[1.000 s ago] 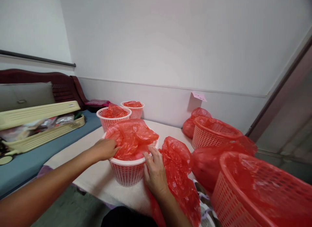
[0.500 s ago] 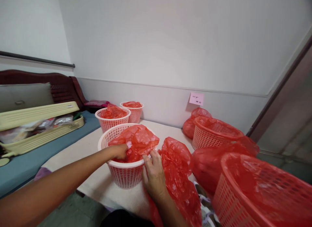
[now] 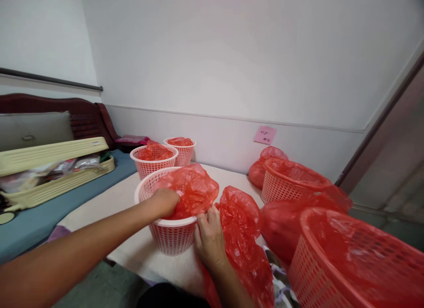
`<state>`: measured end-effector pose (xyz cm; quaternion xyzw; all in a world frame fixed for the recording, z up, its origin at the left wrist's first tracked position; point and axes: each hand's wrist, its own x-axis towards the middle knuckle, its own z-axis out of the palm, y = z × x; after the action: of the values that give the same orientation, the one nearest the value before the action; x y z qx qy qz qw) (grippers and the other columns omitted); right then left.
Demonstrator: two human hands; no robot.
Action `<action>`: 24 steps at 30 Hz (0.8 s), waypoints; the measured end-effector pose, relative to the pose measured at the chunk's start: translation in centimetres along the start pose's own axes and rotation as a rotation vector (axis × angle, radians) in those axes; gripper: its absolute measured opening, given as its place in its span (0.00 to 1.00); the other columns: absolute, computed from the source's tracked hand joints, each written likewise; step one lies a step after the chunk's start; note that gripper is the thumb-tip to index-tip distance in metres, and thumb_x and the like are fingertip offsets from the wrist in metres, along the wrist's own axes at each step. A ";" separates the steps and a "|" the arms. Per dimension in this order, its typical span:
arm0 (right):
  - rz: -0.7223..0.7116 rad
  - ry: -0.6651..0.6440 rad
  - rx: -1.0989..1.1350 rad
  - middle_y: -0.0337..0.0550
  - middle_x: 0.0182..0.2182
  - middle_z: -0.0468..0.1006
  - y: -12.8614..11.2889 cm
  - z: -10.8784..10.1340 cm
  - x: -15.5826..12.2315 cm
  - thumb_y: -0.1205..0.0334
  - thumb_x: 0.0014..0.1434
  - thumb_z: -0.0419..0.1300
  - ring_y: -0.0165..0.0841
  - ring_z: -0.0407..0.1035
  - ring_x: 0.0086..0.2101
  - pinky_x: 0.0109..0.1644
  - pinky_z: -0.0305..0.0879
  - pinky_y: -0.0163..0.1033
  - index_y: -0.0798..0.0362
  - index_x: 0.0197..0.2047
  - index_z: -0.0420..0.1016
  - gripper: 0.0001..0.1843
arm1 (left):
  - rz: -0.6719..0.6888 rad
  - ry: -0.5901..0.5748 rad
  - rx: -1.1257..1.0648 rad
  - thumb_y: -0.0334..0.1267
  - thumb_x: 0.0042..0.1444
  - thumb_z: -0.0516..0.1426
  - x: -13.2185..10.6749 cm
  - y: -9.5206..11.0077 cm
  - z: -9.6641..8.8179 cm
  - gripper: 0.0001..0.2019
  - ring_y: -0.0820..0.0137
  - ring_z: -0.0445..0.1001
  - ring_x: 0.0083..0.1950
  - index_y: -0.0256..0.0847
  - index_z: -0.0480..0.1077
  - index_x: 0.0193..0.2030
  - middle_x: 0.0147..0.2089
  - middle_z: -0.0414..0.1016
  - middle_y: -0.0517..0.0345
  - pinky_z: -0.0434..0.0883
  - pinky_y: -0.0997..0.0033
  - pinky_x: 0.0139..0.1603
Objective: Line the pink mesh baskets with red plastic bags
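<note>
On the tabletop (image 3: pixel 109 202) stands a white basket (image 3: pixel 172 233), near centre, with a red plastic bag (image 3: pixel 190 191) bunched inside, spilling toward its far right rim. The left hand (image 3: pixel 164 201) presses into the bag, grip closed on the plastic; the right hand (image 3: pixel 209 239) pinches its near right edge at the rim.

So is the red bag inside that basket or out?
Partly in. The bag bulges above the basket rim, with the left hand pressing it.

left hand (image 3: pixel 164 201): arm stretched forward, fingers curled down | right hand (image 3: pixel 210 239): palm down, fingers forward
</note>
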<state>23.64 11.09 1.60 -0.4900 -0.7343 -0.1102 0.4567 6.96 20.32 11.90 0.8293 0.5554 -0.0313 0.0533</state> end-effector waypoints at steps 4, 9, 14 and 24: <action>-0.028 -0.017 -0.024 0.57 0.58 0.61 0.3 -0.1 -0.1 0.77 0.57 0.50 0.47 0.53 0.61 0.62 0.61 0.59 0.57 0.55 0.69 0.23 | -0.038 -0.158 0.135 0.44 0.58 0.60 0.0 1.1 0.9 0.12 0.66 0.75 0.44 0.36 0.72 0.41 0.41 0.76 0.54 0.74 0.57 0.48; -0.032 0.002 -0.033 0.56 0.56 0.63 0.4 0.0 -0.2 0.78 0.57 0.50 0.46 0.54 0.60 0.62 0.62 0.59 0.57 0.56 0.69 0.24 | -0.008 -0.113 0.128 0.50 0.55 0.60 -0.7 -0.7 -0.7 0.17 0.66 0.75 0.40 0.37 0.73 0.42 0.39 0.77 0.53 0.73 0.58 0.44; -0.047 0.013 -0.008 0.57 0.58 0.62 0.4 0.1 -0.3 0.78 0.58 0.49 0.46 0.52 0.63 0.63 0.61 0.60 0.57 0.58 0.67 0.26 | -0.020 0.089 0.048 0.56 0.54 0.54 -3.2 -2.6 -2.0 0.22 0.50 0.76 0.44 0.39 0.73 0.42 0.44 0.78 0.44 0.69 0.54 0.41; -0.047 0.029 -0.022 0.58 0.60 0.61 0.3 0.1 -0.8 0.77 0.58 0.48 0.47 0.52 0.63 0.61 0.64 0.63 0.54 0.61 0.65 0.27 | 0.051 0.591 -0.321 0.51 0.63 0.48 -11.2 -7.3 4.5 0.17 0.69 0.69 0.35 0.44 0.66 0.52 0.39 0.69 0.57 0.65 0.69 0.38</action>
<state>23.91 10.74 0.85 -0.4759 -0.7378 -0.1362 0.4590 -4.05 12.21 8.28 0.7973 0.5236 0.2997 0.0204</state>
